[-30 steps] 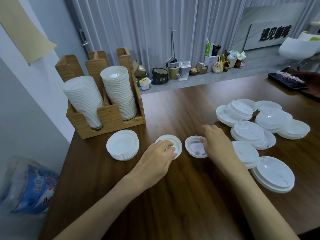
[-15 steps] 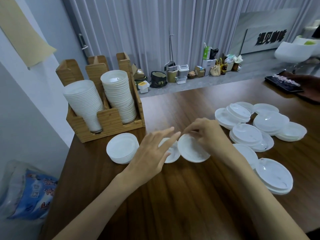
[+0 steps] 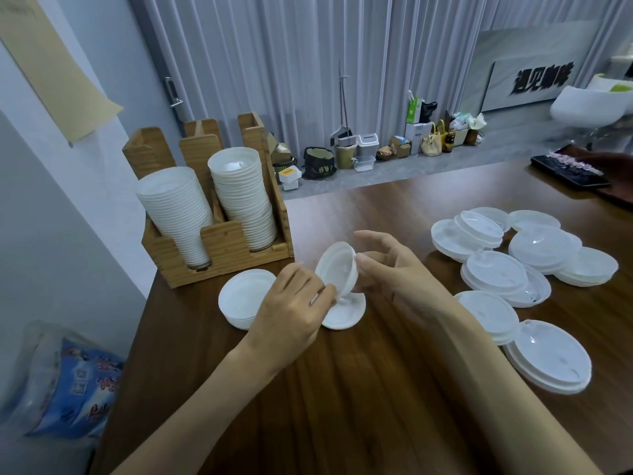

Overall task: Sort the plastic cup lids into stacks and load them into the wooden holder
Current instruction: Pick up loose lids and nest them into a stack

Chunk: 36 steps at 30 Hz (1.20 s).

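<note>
Honestly, from my end the feed hides the part I most want to see. Just in front of the wooden holder (image 3: 219,243), off its right corner, one lid (image 3: 337,265) stands tilted on edge between both hands. The left hand (image 3: 294,305) has its fingers curled onto the lid's lower rim and holds it there, though its thumb is out of sight. The right hand (image 3: 394,269) lays its thumb against the rim with the forefinger spread clear above. Its lower fingers pass behind the lid, so I cannot tell whether it grips or only steadies.

Under the lid a flat lid (image 3: 346,315) lies on the table (image 3: 342,406), partly covered by the left hand. That hand also hides the right edge of a short stack (image 3: 239,298) lying before the holder's front. Inside the holder lean a left stack (image 3: 174,207) and a right stack (image 3: 243,200), their bottoms masked by the front board. Well to the holder's right the loose lids (image 3: 513,265) overlap too much for me to count. Farther right of the holder sits a dark tray (image 3: 568,171), its contents too blurred to name.
</note>
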Each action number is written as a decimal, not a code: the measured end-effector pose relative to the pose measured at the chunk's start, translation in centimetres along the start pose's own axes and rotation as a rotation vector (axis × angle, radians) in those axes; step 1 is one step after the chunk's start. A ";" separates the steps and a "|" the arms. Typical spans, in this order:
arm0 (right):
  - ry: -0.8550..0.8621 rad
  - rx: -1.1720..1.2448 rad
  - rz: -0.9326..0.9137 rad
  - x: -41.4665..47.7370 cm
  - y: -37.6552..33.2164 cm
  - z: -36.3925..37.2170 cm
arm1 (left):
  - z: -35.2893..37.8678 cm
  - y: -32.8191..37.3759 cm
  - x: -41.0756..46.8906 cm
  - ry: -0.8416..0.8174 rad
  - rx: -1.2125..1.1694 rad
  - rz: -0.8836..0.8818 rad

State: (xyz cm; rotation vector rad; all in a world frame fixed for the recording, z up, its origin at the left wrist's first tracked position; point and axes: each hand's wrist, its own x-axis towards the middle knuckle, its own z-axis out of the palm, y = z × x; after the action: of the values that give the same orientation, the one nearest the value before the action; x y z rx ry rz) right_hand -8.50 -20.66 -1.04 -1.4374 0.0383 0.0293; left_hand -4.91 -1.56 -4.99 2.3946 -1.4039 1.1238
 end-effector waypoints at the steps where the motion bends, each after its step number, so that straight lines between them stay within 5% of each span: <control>1: 0.033 -0.016 0.010 0.2 0.1 0.0 | 0.0 0.2 -0.1 0.004 -0.026 0.012; 10: -0.021 -0.032 0.010 0.8 1.2 -0.2 | -0.1 0.9 -1.3 -0.055 -0.277 -0.073; 12: 0.061 -0.055 -0.032 1.1 1.8 -0.5 | -0.4 0.8 -1.2 0.001 -0.337 -0.220; 15: 0.285 -0.440 -0.069 1.6 3.4 -1.2 | -0.8 0.7 -0.8 -0.009 -0.350 -0.327; 22: 0.243 -0.694 -0.050 2.2 5.5 -0.9 | 0.7 2.2 -0.9 -0.187 -0.339 -0.188; 36: 0.245 -0.543 0.097 1.8 5.7 -0.9 | 2.2 3.1 -0.5 -0.249 -0.330 -0.144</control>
State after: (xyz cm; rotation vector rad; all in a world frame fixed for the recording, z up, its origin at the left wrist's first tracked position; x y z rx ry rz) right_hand -6.95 -20.82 -6.90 -1.9744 0.3216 -0.0618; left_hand -6.35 -3.95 -7.62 2.4024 -1.3337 0.5255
